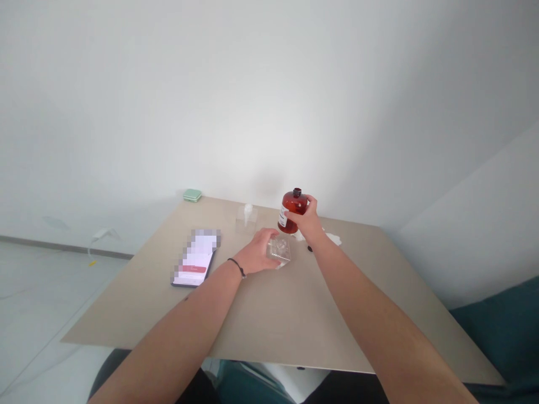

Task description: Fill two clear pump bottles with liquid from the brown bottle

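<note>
My right hand (307,217) is wrapped round an amber bottle (293,203) with a white label and an uncapped neck. The bottle is held nearly upright at the far side of the table, beside the clear container. Just left of it, my left hand (259,252) grips a clear square container (279,249) with a round opening in its top, thumb and fingers on its sides. What the clear container holds, if anything, I cannot make out. A small black cap (310,248) lies close to my right wrist, and crumpled white tissue (334,239) is partly hidden behind that wrist.
A phone (197,258) with a lit screen lies on the left of the beige table (290,314). Near the wall stands a clear box (245,220) with white tissue sticking out. A small green case (192,194) sits at the far left corner.
</note>
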